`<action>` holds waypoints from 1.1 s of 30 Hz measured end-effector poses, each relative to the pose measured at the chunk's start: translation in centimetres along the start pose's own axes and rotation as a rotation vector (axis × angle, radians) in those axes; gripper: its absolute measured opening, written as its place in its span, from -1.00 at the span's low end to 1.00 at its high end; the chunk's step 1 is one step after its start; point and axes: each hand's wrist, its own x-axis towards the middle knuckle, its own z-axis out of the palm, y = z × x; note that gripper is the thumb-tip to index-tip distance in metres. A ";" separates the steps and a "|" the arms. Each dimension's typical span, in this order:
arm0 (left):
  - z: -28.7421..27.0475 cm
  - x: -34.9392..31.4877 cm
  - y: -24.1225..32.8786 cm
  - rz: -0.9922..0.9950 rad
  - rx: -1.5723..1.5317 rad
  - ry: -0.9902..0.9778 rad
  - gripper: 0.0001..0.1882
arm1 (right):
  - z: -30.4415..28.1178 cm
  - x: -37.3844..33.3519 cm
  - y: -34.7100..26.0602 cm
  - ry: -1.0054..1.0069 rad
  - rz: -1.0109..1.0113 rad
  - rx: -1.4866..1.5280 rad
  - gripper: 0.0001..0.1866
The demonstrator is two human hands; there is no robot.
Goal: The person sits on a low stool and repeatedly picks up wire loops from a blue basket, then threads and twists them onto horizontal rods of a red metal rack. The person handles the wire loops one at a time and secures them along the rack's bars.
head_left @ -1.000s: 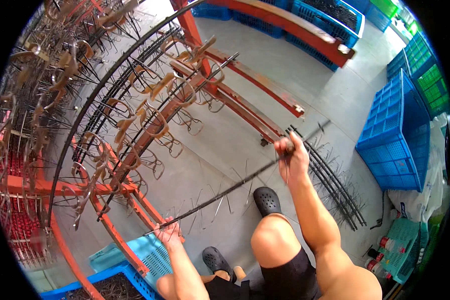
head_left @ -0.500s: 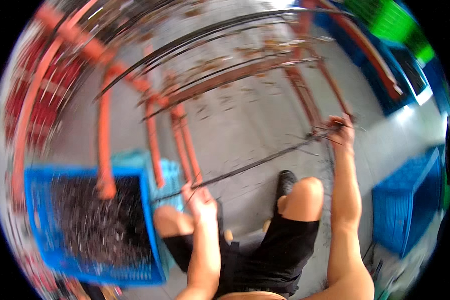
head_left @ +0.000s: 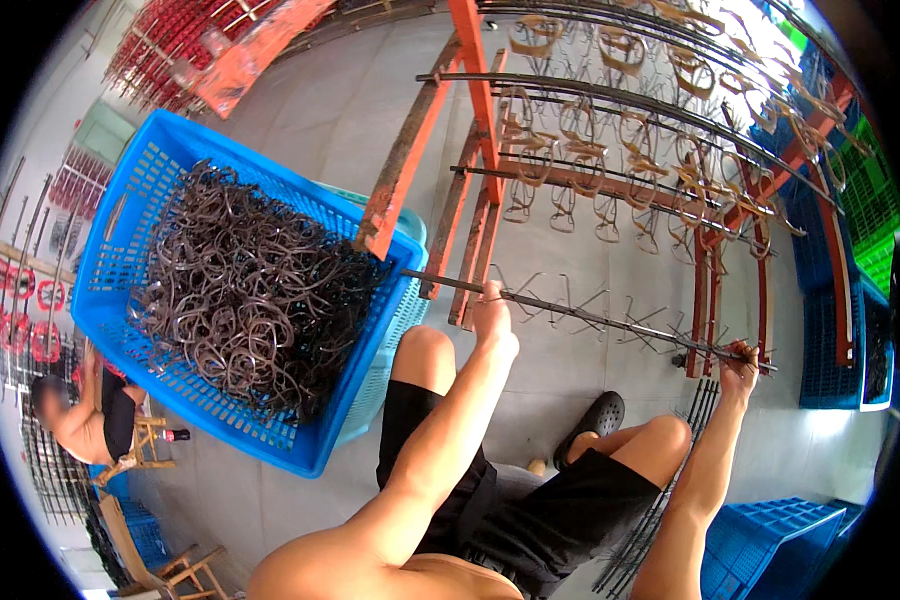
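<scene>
A long dark metal rod (head_left: 570, 310) with thin wire hooks sticking out along it lies across in front of me. My left hand (head_left: 492, 315) is closed around it near its left end, and my right hand (head_left: 739, 370) grips it near the right end. The rod slants down to the right in the picture. Beyond it stands an orange metal rack (head_left: 483, 100). Tan curved frame-shaped pieces (head_left: 625, 50) hang there in rows from more dark rods. To the left of my left hand is a blue basket (head_left: 195, 425) heaped with dark, glossy curved pieces (head_left: 240, 290).
Several bare rods (head_left: 645, 525) lie low beside my right leg. Blue crates (head_left: 770, 535) stand at the lower right, with green crates (head_left: 870, 185) at the far right. At the left a person (head_left: 85, 425) sits on a wooden stool (head_left: 148, 440).
The view has swung, so the basket and rack sit farther right and the picture is sharper. Both hands still hold the rod, which now slants down to the right instead of up.
</scene>
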 end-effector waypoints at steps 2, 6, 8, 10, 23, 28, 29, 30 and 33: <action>0.9 0.3 -0.7 -0.024 0.051 0.009 -0.74 | -0.8 0.8 -1.4 0.004 -0.021 -0.014 -0.68; 0.6 0.4 -0.7 -0.140 0.096 -0.062 -0.70 | -2.1 2.1 -2.9 0.067 -0.020 -0.070 -0.66; 0.5 0.2 -0.8 -0.138 0.094 -0.067 -0.70 | -2.7 2.7 -3.1 0.056 -0.025 -0.063 -0.66; 0.4 -0.2 -0.4 -0.155 0.125 -0.048 -0.70 | -3.1 2.8 -3.4 0.029 -0.043 -0.056 -0.66; 0.8 0.3 -2.3 -0.069 0.198 -0.003 -0.34 | -1.1 3.2 -2.9 0.309 -0.164 -0.100 -0.59; -0.6 2.0 -2.4 -0.264 0.234 0.038 -0.30 | 0.2 2.4 -0.4 0.382 -0.180 -0.150 -0.58; -0.2 2.2 -2.2 -0.235 0.204 0.031 -0.30 | 0.4 2.1 -0.1 0.354 -0.180 -0.150 -0.58; 0.0 2.4 -2.2 -0.212 0.174 0.025 -0.30 | 0.4 1.8 -0.1 0.329 -0.179 -0.155 -0.58; -0.9 3.0 -2.3 -0.156 0.101 0.003 -0.59 | 0.6 1.9 0.8 0.289 -0.192 -0.133 -0.57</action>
